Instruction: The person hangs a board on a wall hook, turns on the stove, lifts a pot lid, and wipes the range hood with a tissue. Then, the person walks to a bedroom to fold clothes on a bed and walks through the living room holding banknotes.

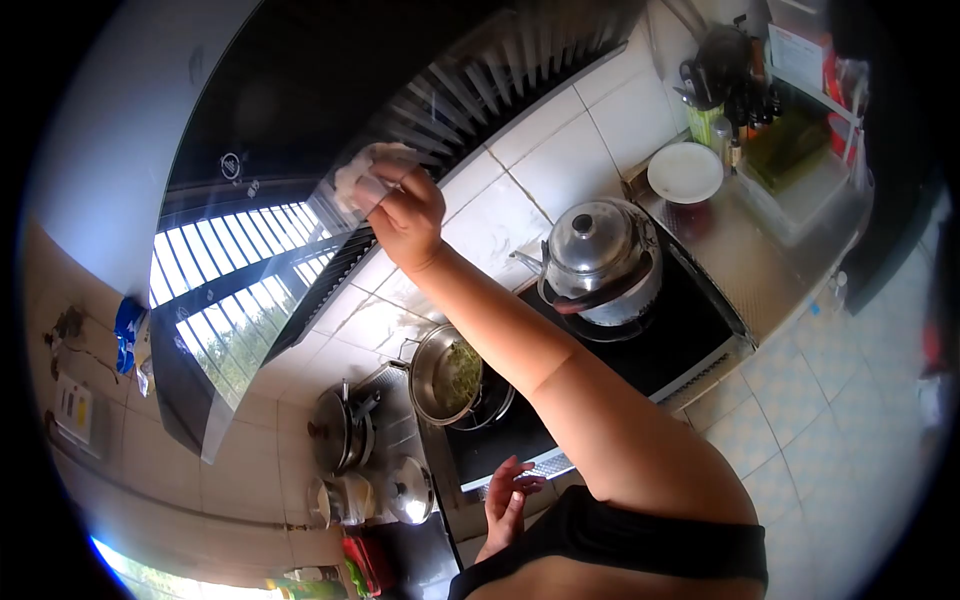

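Head view: right hand (405,220) is up at the black range hood (260,110), grip narrow, holding a pale cloth (360,175) (blurry, could be tissue) at the glossy panel. Left hand (510,502) is low by the stove's (688,325) front edge, fingers loosely spread, grip wide. Kettle (595,245) and pan (424,385) with green contents sit on the stove; white plate (685,172) near kettle.

2 hands (405,212) (508,502), 1 cloth (354,185), 1 kettle (588,245), 1 stovetop pan (427,375), 1 wht plate (685,172), 1 stove (687,347), 1 rng hood (300,80) showing
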`<state>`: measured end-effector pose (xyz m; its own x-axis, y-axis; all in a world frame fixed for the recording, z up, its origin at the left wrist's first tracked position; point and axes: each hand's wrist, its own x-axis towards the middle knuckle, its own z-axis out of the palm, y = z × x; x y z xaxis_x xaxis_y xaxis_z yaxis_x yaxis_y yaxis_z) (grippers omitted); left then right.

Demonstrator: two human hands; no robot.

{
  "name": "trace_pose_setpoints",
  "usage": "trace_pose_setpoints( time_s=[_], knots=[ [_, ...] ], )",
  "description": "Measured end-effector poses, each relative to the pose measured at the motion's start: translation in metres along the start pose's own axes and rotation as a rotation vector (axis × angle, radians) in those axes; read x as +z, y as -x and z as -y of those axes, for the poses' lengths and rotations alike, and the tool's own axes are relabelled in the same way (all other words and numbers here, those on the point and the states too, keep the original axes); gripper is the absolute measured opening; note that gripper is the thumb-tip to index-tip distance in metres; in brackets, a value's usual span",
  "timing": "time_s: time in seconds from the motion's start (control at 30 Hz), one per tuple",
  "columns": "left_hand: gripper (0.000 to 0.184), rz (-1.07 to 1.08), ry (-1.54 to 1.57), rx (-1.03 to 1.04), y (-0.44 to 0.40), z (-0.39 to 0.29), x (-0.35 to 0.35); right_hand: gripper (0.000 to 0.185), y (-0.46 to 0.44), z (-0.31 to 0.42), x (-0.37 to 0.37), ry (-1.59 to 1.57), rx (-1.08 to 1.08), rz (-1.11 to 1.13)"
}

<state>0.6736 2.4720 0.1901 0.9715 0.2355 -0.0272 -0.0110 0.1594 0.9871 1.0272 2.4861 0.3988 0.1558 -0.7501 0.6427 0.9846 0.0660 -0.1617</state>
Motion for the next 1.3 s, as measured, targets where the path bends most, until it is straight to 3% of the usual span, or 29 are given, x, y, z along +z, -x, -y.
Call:
trace_pose_setpoints(
  time_s=[0.27, 0.37, 0.43, 0.6, 0.73, 0.93, 1.03, 1.1, 1.17, 1.3],
  knots=[
    [0.057, -0.041, -0.007, -0.041, 0.003, 0.006, -0.008, 0.016, 0.057, -0.069, -0.03, 0.154, 0.191, 0.029],
    [0.057, -0.024, -0.006, -0.028, 0.004, 0.001, 0.002, 0.015, 0.085, -0.092, -0.044, 0.372, 0.36, 0.206],
    [0.056, 0.002, -0.003, -0.028, 0.004, 0.004, -0.001, 0.016, 0.056, -0.059, -0.037, 0.211, 0.405, 0.089],
    [0.055, -0.017, 0.022, -0.049, 0.004, 0.005, 0.001, 0.023, 0.006, 0.023, -0.012, -0.075, 0.144, 0.086],
    [0.054, 0.041, 0.056, -0.01, 0.002, 0.006, 0.003, 0.024, 0.014, -0.001, -0.004, 0.056, -0.022, 0.083],
    [0.053, 0.01, 0.054, -0.016, 0.009, 0.007, 0.004, 0.012, 0.052, -0.044, -0.039, 0.247, 0.345, 0.379],
    [0.052, 0.053, 0.076, 0.003, 0.005, 0.004, 0.004, 0.012, 0.041, -0.024, -0.059, 0.134, 0.546, 0.295],
    [0.052, 0.074, 0.095, 0.016, 0.003, 0.006, 0.007, 0.017, 0.045, -0.021, -0.075, -0.362, 0.854, 0.112],
    [0.052, 0.089, 0.104, 0.014, 0.0, 0.007, 0.007, 0.021, 0.012, -0.002, -0.103, -0.352, 1.067, 0.113],
    [0.052, 0.122, 0.1, -0.019, -0.005, 0.013, 0.012, 0.027, -0.039, -0.024, -0.143, -0.118, 0.861, 0.072]
  ],
)
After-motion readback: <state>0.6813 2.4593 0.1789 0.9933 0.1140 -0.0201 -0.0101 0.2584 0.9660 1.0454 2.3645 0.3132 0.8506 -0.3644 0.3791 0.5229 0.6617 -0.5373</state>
